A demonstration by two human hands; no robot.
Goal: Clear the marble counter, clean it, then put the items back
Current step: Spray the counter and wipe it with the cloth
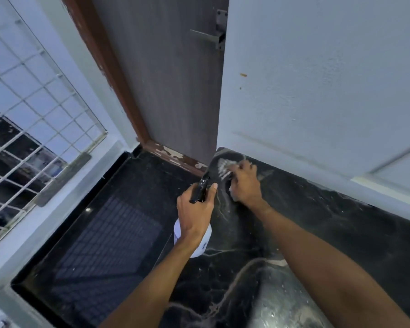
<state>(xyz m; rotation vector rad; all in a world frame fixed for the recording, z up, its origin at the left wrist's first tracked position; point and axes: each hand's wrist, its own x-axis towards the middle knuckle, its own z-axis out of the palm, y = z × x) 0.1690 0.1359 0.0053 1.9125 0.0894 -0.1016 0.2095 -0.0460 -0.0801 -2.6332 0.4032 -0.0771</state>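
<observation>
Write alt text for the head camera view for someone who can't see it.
A person's left hand grips a white spray bottle with a black trigger, while the right hand presses on a foamy patch at the far corner of the black marble counter, beside a door.

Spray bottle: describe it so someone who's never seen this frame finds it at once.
Start at the black marble counter that runs below the grey door. At the counter's left edge, mid-frame, the left hand grips the spray bottle around its neck. It is the only container in view, with a round white body and a black trigger head, against the dark stone.
</observation>
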